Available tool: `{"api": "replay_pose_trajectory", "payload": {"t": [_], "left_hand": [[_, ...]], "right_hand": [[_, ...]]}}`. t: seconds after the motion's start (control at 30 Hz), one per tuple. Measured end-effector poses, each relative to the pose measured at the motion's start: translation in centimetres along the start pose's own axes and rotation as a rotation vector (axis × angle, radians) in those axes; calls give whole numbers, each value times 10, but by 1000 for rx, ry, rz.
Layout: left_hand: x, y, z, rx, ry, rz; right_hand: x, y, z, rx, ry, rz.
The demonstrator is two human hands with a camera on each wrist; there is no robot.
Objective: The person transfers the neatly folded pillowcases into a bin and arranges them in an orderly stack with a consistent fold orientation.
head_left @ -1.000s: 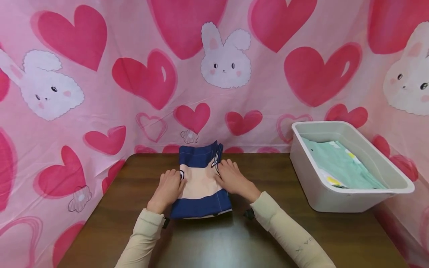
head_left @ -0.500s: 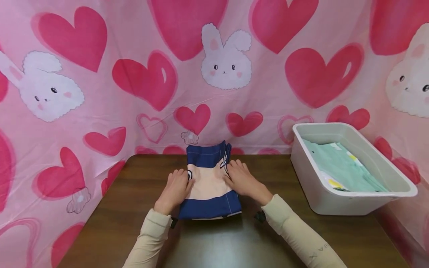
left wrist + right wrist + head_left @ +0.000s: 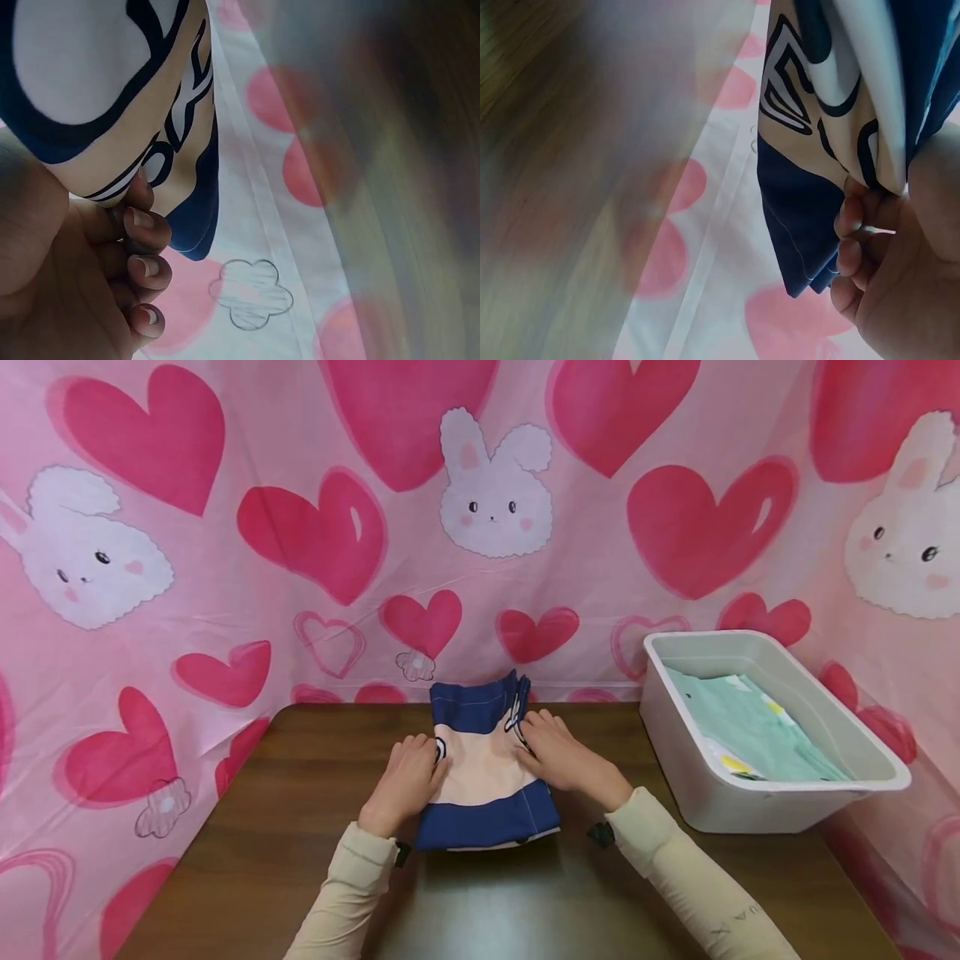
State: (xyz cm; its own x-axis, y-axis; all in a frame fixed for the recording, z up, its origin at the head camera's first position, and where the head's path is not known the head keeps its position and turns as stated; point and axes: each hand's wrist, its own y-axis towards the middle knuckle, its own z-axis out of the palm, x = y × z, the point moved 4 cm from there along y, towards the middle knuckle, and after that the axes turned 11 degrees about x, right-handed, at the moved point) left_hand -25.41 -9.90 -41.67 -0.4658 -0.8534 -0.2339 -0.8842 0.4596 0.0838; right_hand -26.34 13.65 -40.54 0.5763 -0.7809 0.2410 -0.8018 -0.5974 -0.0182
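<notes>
A folded cloth [image 3: 480,772], peach in the middle with navy bands at both ends, is held by its two sides over the table. My left hand [image 3: 405,783] pinches its left side between thumb and curled fingers, next to a white and navy ring print. On the other side my right hand [image 3: 567,756] grips the right edge, where several layers bunch together. Both wrist views show white and navy printing on the cloth [image 3: 82,71] and curled fingertips at its edge. The lower folds [image 3: 791,217] hang beyond the right fingers in the right wrist view.
A pale grey plastic bin [image 3: 750,810] stands at the right of the brown wooden table [image 3: 300,827]. In it lies a folded mint-green cloth [image 3: 750,718] with yellow and white patches. Behind and at both sides hangs a pink curtain [image 3: 600,577] with hearts and rabbits.
Both hands have moved a little to the right across the table, carrying the folded cloth with them. Their grip looks the same. The bin stays where it was.
</notes>
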Motion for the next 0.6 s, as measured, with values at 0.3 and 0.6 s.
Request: {"api": "replay_pose_trajectory", "payload": {"t": [0.3,0.6], "left_hand": [[-21,7,4,8,-20,63],[-42,15,2,22,-79,116]], "right_hand": [[-12,-21,-11,-5,-10,21],[-20,-40,-26,-9,-28,55]]}}
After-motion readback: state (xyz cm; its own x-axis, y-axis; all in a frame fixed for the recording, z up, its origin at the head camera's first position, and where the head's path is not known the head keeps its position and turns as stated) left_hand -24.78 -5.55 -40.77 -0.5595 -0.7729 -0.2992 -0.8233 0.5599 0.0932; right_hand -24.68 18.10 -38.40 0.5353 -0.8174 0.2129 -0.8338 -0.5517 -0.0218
